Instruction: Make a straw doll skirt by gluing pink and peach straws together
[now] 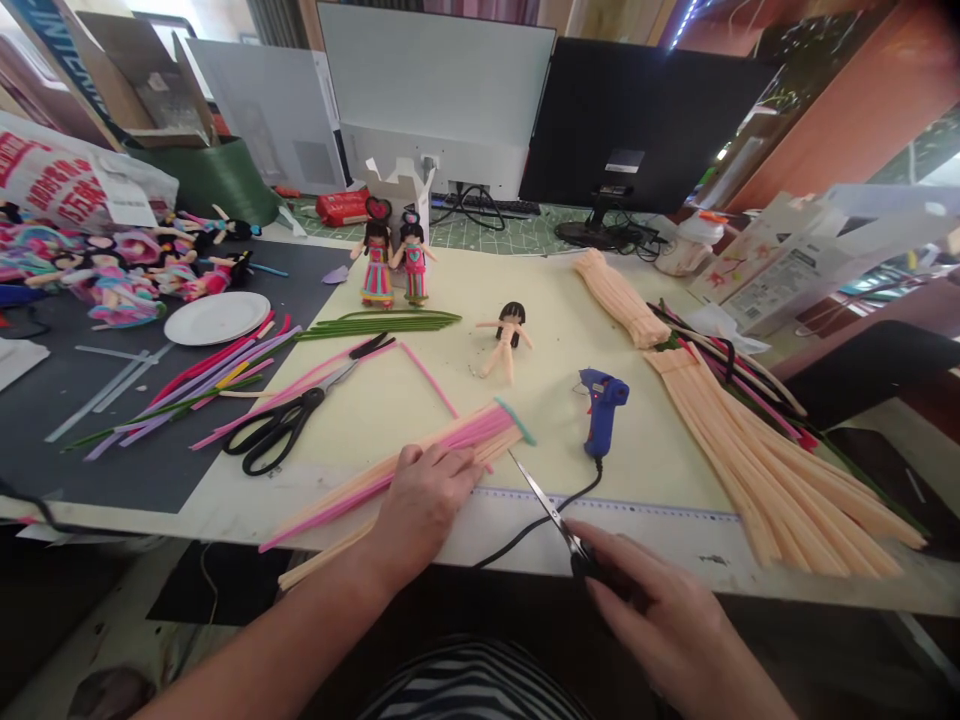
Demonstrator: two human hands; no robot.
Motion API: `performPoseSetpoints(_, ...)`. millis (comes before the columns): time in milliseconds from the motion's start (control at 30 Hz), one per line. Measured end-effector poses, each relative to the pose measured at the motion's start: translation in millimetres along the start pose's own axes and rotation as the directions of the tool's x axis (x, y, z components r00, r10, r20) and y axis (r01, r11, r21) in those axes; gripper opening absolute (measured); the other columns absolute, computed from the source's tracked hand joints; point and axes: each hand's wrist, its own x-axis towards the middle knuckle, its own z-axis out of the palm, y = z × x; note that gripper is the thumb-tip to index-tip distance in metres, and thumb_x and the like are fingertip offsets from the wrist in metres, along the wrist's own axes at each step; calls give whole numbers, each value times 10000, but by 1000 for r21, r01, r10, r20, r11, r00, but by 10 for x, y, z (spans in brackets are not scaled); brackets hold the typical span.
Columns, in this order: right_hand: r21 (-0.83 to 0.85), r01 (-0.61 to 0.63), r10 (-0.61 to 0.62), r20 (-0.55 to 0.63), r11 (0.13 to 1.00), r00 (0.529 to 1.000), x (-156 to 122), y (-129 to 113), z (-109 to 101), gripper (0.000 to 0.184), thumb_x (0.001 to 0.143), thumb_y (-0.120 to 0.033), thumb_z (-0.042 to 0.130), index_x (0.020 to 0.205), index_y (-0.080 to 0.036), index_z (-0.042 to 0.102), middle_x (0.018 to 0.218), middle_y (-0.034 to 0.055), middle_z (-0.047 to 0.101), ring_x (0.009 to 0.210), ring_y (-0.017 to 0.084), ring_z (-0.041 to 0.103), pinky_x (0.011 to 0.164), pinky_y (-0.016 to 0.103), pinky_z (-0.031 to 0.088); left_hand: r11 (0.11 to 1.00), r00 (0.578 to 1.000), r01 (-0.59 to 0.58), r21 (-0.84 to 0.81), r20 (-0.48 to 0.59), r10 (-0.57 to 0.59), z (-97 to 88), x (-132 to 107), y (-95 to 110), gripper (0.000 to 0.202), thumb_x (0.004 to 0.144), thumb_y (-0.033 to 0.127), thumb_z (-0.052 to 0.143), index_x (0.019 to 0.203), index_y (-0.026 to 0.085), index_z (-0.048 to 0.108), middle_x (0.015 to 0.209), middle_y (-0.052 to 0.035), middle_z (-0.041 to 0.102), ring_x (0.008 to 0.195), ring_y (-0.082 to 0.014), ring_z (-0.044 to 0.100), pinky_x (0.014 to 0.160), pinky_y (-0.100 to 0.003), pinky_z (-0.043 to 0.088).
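My left hand presses with curled fingers on a bundle of pink and peach pipe cleaners lying slantwise on the table. A short teal pipe cleaner lies across the bundle's far end. In my right hand is a pair of small scissors, held by its dark handles. Its blades look closed, and the tip points at the bundle without visibly touching it. Beyond the bundle lies a peach pipe-cleaner doll with black hair. A blue glue gun lies to the right, its cord running toward the front edge.
Large black-handled scissors and coloured pipe cleaners lie left, by a white plate. Two dressed dolls stand behind green stems. Peach pipe-cleaner bundles lie right. A ruler lies near the front; monitors stand behind.
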Motion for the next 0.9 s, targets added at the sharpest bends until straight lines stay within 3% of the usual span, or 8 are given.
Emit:
performPoseSetpoints(133, -330, 150, -176, -50, 932, 983, 38, -114, 189, 442, 910, -262, 419, 1341, -313, 496, 912, 44, 657, 754, 195, 661, 625, 302, 518, 1000, 1000, -2, -1, -3, 2, 3, -7, 6, 282, 980, 220, 385, 1169, 243, 593, 1183, -51, 636, 993, -191, 517, 815, -368, 290)
performPoseSetpoints(300, -498, 200, -262, -57, 844, 963, 78, -181, 350, 421, 928, -198, 385, 1334, -204, 498, 873, 62, 639, 760, 197, 651, 628, 309, 502, 1000, 1000, 0, 23, -3, 0, 7, -2, 5, 260, 978, 238, 396, 1135, 233, 603, 1196, -49, 632, 999, -193, 517, 808, -366, 295)
performPoseSetpoints(467, -537, 269, -373, -93, 800, 923, 114, -177, 454, 380, 931, -194, 396, 1289, -177, 525, 841, 55, 625, 705, 183, 632, 603, 297, 479, 1000, 1000, -9, 4, -18, 9, 21, -7, -10, 248, 969, 210, 416, 1151, 226, 583, 1200, -32, 633, 1009, -182, 515, 808, -360, 295)
performPoseSetpoints(733, -422, 193, -265, -119, 886, 957, 71, -148, 377, 396, 951, -235, 392, 1338, -248, 474, 910, 35, 621, 753, 154, 634, 626, 262, 470, 998, 1000, -21, -55, 7, 21, 33, -2, -40, 263, 981, 233, 382, 1132, 220, 596, 1171, -33, 636, 1000, -184, 506, 830, -359, 299)
performPoseSetpoints(900, -418, 162, -240, -141, 894, 960, -29, -121, 327, 387, 949, -245, 400, 1324, -264, 491, 893, 22, 625, 700, 134, 633, 594, 244, 459, 996, 999, -32, -88, 28, 35, 23, -25, -60, 261, 946, 175, 444, 1163, 235, 576, 1198, -18, 621, 1024, -185, 494, 850, -358, 301)
